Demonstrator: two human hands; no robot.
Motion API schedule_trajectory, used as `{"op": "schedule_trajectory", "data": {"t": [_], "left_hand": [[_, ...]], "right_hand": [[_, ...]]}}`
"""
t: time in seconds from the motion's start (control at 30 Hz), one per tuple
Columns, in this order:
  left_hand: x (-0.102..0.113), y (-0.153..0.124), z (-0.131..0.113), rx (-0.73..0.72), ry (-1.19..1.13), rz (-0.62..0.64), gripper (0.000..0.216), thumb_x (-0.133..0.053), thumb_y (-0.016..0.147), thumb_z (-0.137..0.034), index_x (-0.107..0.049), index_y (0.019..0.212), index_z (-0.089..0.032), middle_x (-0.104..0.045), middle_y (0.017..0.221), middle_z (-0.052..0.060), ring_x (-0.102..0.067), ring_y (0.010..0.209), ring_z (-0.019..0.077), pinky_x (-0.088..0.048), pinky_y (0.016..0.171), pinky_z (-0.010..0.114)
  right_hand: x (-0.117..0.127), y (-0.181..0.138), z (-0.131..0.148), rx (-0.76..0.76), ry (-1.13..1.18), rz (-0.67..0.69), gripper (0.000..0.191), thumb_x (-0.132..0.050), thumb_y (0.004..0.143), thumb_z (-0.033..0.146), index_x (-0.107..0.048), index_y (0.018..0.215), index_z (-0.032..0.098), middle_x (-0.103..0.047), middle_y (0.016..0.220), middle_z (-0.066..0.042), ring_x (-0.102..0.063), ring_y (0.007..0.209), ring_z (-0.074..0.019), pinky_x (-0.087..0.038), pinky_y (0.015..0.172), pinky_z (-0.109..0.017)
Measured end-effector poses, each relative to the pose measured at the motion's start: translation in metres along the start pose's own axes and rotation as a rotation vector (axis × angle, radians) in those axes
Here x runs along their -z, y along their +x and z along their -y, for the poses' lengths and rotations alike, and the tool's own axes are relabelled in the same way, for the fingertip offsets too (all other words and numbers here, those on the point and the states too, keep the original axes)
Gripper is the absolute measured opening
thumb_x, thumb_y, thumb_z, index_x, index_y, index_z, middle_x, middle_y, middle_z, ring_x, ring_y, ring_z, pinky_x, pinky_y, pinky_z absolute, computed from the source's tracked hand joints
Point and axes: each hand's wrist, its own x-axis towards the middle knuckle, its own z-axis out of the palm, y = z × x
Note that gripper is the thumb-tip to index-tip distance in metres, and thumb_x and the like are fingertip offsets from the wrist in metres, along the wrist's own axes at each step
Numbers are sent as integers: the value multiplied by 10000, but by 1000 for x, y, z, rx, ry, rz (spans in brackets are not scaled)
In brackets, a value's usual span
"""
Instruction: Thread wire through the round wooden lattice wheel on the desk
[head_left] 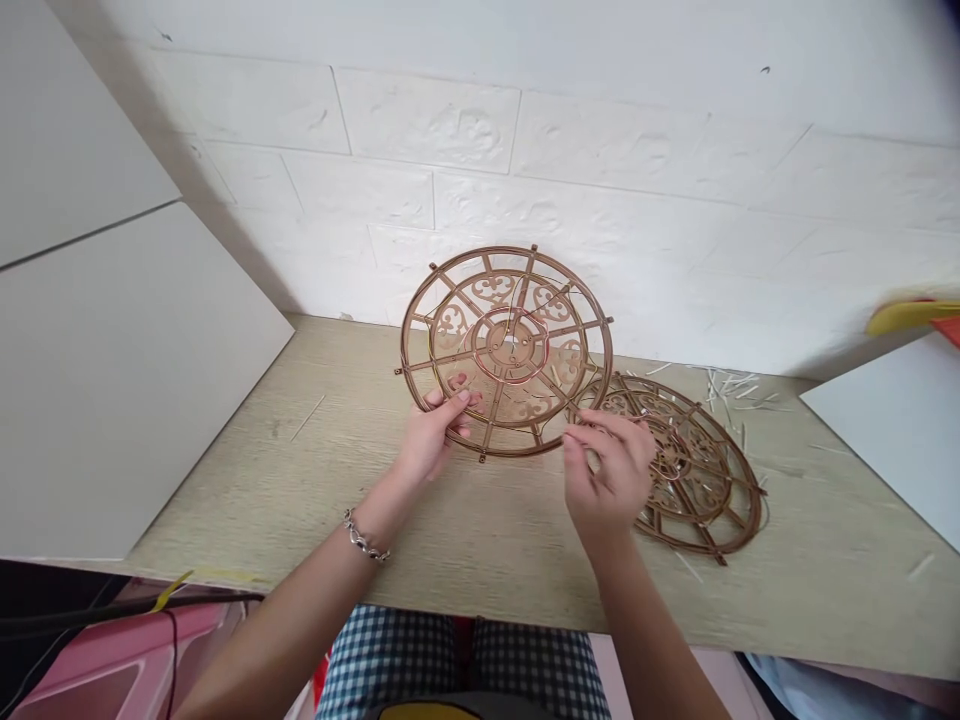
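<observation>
A round bronze-coloured openwork frame [496, 425] is held up and tilted above the table, with scrollwork panels, spokes and small tabs on its rim. Thin wires, some reddish and some yellow, run around its hub. My left hand [442, 425] grips its lower left rim, thumb in front and fingers behind. At the lower right rim, my right hand [611, 470] has thumb and fingertips pinched together; what lies between them is too small to make out. Behind that hand a similar round frame [712, 455] rests flat on the table, partly covered.
White strip scraps [731, 388] lie on the wooden table [330, 480] near the wall. Another thin strip [307, 417] is at the left. White panels [135, 380] bound the left side, and a white board [900, 430] stands at the right. A pink plastic container [127, 655] sits below the table edge.
</observation>
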Motion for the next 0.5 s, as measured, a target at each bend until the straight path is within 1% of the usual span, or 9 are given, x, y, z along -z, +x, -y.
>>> {"op": "schedule_trajectory", "data": {"t": [0.03,0.07,0.13,0.2,0.23,0.3,0.5], "left_hand": [[0,-1,1,9,-5,-6,322,-730,681,-162,-656,992,-126,-709,737,27,-608,523,80,-433,375,123],[-1,-1,1,16,-13,-13,326,-724,686,-158,-652,1002,-130,-710,742,28,-610,526,83,-431,375,125],[-1,-1,1,25,-27,-20,327,-719,688,-153,-647,1006,-134,-711,748,32,-606,518,85,-433,379,130],[0,-1,1,22,-34,-13,329,-721,683,-153,-646,1003,-134,-712,757,38,-608,521,91,-432,380,135],[0,-1,2,17,-35,-8,334,-722,679,-154,-645,1004,-134,-712,763,42,-616,535,98,-433,381,138],[0,-1,2,10,-38,-7,336,-724,672,-154,-644,997,-133,-710,766,44,-626,557,109,-432,379,141],[-3,-5,2,-2,-60,-21,341,-738,646,-160,-639,971,-134,-698,757,24,-632,585,107,-434,377,136]], "right_hand": [[-2,8,5,34,-65,156,61,-605,839,237,-662,827,256,-631,917,-1,-574,881,-150,-241,1033,-428],[-5,15,11,52,-106,262,85,-596,853,263,-673,815,259,-634,889,-1,-570,858,-148,-202,1043,-430],[-14,25,18,43,-136,448,120,-583,866,306,-684,816,265,-630,872,4,-561,860,-151,-162,1043,-423],[-24,26,22,31,-138,571,141,-573,871,312,-685,798,266,-620,845,12,-551,858,-152,-153,1033,-417],[-28,25,23,24,-139,609,150,-568,873,302,-683,784,264,-614,829,15,-547,851,-151,-151,1029,-417],[-33,20,23,0,-145,629,170,-557,878,284,-675,760,251,-609,812,14,-540,834,-152,-150,1023,-417],[-33,9,25,-61,-132,571,152,-540,878,272,-645,780,221,-627,835,5,-547,837,-164,-161,999,-406]]}}
